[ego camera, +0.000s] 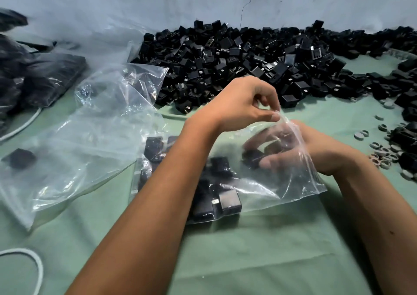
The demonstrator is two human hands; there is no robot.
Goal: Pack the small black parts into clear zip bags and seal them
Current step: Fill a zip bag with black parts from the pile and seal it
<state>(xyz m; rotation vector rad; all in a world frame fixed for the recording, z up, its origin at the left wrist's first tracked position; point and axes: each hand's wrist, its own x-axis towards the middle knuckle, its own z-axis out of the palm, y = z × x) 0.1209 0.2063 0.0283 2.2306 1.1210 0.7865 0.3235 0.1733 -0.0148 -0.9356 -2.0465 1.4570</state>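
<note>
Nearest the camera, two bare forearms are extended over a pale green table cover (259,261). The left hand (239,105) is raised, and the upper lip of a clear zip bag (259,188) is pinched between its thumb and fingertips; the mouth is evidently held up in this way so that it stays open for loading. The right hand (291,152) is inserted through that mouth, and a small black part (253,158) appears to be held in its curled fingers, though the grip is blurred by the plastic film. The two hands are close together at the bag's opening.

The bag is lying flat on the cover with its closed end toward the left, and several black parts (216,195) are already gathered there. It is judged that filling is under way and that the seal has not been pressed.

To the left, loose clear bags (90,136) are lying crumpled, one black part showing through the film. Behind them, a large heap of black parts (237,62) is banked against the wall, within reach of either hand. Small grey rings (381,152) are scattered at the right edge. A white cable (33,265) is looped at the lower left.
</note>
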